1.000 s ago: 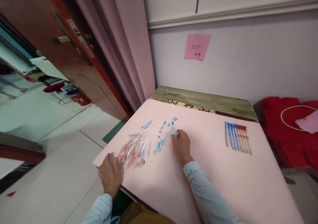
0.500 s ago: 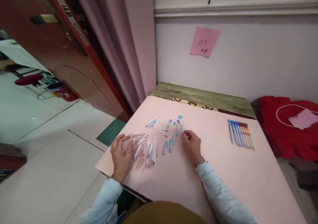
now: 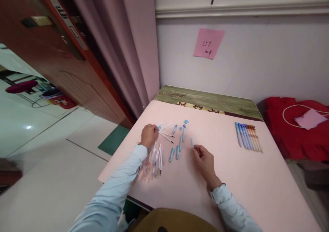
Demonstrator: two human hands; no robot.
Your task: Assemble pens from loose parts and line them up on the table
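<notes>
My right hand (image 3: 204, 160) is closed around a light-blue pen barrel (image 3: 192, 142), whose tip sticks up past the fingers. Over the far-left group of white pen refills (image 3: 167, 134), my left hand (image 3: 149, 136) has its fingertips pinched together; what is between them is hidden. Below the left wrist lies a pile of refills and clear pen parts (image 3: 153, 163), partly covered by the sleeve. Between my hands are blue pen barrels (image 3: 181, 143), short blue patterned pen parts (image 3: 171, 154) and small blue caps (image 3: 186, 121).
A row of assembled blue and brown pens (image 3: 248, 137) lies at the right of the pink-covered table (image 3: 226, 187). A red cloth-covered seat (image 3: 288, 132) stands beyond the right edge. To the left is a wooden door (image 3: 84, 77) with a pink curtain (image 3: 133, 47).
My left hand has moved up and right from the pile to the far refills, its fingers closing. My right hand has drawn slightly toward me and right with the pen barrel. The view has shifted slightly.
</notes>
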